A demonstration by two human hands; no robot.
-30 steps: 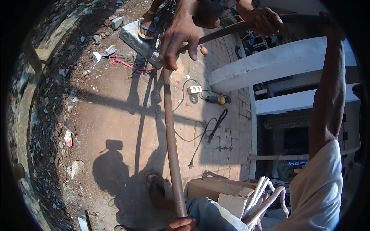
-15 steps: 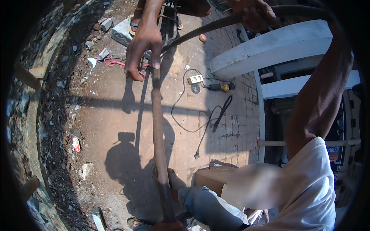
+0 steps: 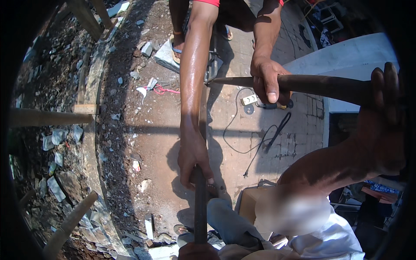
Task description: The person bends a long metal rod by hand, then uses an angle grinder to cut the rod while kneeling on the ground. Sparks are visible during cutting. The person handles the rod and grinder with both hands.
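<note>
At the bottom edge, my left hand (image 3: 198, 251) grips one end of a dark brown pipe-like bar (image 3: 200, 212). My right hand (image 3: 385, 99), in shadow at the right rim, has its fingers around the far end of another length of bar (image 3: 327, 83). Both lengths run to a metal frame (image 3: 212, 69) near the top; whether they are one bent piece I cannot tell. A co-worker in red reaches in from the top. One co-worker's hand (image 3: 195, 162) clasps the bar ahead of my left hand; the other (image 3: 269, 80) grips the length my right hand holds.
Below the right-hand bar lie a white power strip (image 3: 249, 100), a partly hidden yellow power tool (image 3: 284, 105) and a black cord (image 3: 273, 135). A cardboard box (image 3: 248, 203) stands near my leg. White beams (image 3: 355, 54) are at right, rubble and wooden posts (image 3: 71, 223) at left.
The right-hand length has swung down from the upper right with my right hand. One co-worker's hand has come nearer my left hand along the bar. The whole view has shifted.
</note>
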